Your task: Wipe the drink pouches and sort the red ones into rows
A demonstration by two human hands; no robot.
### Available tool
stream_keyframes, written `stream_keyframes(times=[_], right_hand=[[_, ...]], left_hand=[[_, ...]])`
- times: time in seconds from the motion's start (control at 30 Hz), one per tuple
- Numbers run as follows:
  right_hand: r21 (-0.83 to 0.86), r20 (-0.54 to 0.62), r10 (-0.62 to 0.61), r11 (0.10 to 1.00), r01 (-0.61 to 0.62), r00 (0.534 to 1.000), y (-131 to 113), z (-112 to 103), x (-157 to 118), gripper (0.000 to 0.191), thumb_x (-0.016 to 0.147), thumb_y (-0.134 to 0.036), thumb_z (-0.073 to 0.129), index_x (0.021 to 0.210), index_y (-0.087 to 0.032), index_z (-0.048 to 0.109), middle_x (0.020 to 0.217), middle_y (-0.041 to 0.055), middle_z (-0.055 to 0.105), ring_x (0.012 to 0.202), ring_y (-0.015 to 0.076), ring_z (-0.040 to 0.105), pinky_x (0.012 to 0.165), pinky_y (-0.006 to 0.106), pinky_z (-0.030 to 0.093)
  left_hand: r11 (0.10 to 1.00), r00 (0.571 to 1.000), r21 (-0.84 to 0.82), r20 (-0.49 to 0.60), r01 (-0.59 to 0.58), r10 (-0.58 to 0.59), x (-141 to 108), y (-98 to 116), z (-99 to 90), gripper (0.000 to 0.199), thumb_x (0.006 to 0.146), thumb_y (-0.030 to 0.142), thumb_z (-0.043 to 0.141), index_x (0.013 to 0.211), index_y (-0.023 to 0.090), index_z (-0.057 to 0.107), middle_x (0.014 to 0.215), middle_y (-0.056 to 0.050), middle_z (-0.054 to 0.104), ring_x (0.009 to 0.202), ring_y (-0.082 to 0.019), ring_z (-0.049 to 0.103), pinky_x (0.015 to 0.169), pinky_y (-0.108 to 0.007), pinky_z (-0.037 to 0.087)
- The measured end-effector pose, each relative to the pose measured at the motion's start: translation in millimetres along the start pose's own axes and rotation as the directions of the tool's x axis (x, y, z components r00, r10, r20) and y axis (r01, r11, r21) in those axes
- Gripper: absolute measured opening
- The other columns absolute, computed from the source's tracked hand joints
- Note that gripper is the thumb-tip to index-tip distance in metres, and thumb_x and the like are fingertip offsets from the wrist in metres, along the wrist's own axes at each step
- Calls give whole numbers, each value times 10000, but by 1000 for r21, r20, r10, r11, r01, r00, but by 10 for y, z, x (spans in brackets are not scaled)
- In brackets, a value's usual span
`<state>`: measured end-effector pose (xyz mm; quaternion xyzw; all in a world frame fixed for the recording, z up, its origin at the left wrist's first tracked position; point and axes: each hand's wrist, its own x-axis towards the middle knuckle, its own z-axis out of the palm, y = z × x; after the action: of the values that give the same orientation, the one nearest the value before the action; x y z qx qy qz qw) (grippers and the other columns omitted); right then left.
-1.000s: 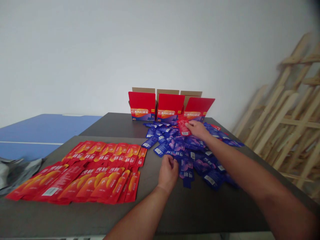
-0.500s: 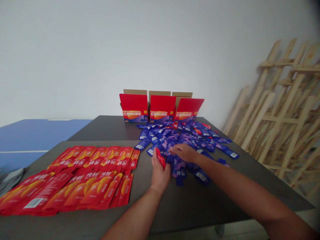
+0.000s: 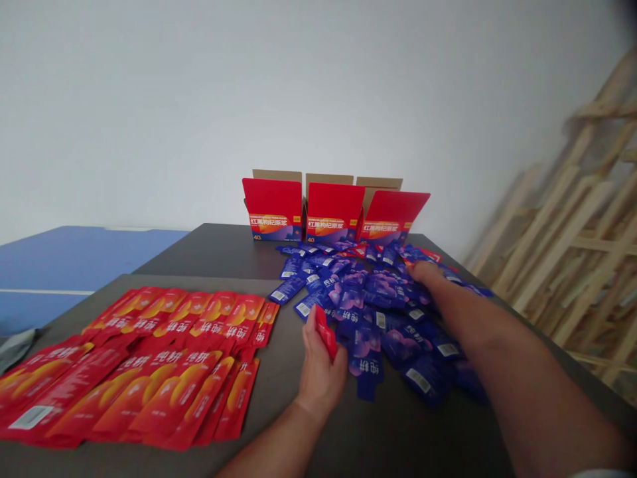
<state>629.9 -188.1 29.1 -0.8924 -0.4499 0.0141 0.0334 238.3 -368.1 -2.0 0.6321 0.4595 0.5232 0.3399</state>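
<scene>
My left hand (image 3: 321, 368) is closed around a red sachet (image 3: 326, 334), held just above the table at the near left edge of a heap of blue-purple sachets (image 3: 351, 292). Whether it is one sachet or a small stack I cannot make out. My right hand (image 3: 424, 273) reaches to the far right part of the heap. Its fingertips are pinched at a bit of red-orange sachet among the blue ones; most of that sachet is hidden. On the left, red sachets (image 3: 166, 392) lie overlapping in two rows.
Three open red cartons (image 3: 333, 212) stand side by side behind the heap, flaps up. The dark table (image 3: 194, 255) carries everything. Wooden frames (image 3: 562, 245) lean at the right wall. A blue table (image 3: 99, 255) stands to the left, and a grey item (image 3: 17, 348) lies at the left edge.
My right hand has moved from beside the left hand to the far right of the heap. My left hand still grips the red sachet. The view has shifted slightly.
</scene>
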Motion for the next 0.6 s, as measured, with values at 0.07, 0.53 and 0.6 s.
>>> stream_keyframes(times=[0.07,0.53,0.6], right_hand=[[-24,12,43,999,-42,999,-69,21,68,649,845,-613,469,1226,-112,627,1289,252,546,1255,412,456,984,571,356],[-148,40,-231,961,235,972,-108,16,243,407,811,-369,636,1101,-86,676,1152,228,635,1096,311,600,918,375,448],[-153,32,-238,959,240,971,-111,-14,161,406,816,-364,634,1110,-85,666,1139,225,641,1067,300,614,903,362,452]], left_hand=[[1000,1000,19,0,-11,11,-14,-2,-2,789,801,137,532,1496,174,159,1481,-153,299,1403,-262,284,1158,-454,254],[1000,1000,24,14,5,-5,-24,36,-13,750,810,157,528,1481,150,193,1443,-161,343,1382,-264,318,1151,-463,264],[1000,1000,25,16,5,-5,-18,28,-9,753,809,159,530,1483,147,194,1430,-163,356,1373,-266,331,1147,-466,271]])
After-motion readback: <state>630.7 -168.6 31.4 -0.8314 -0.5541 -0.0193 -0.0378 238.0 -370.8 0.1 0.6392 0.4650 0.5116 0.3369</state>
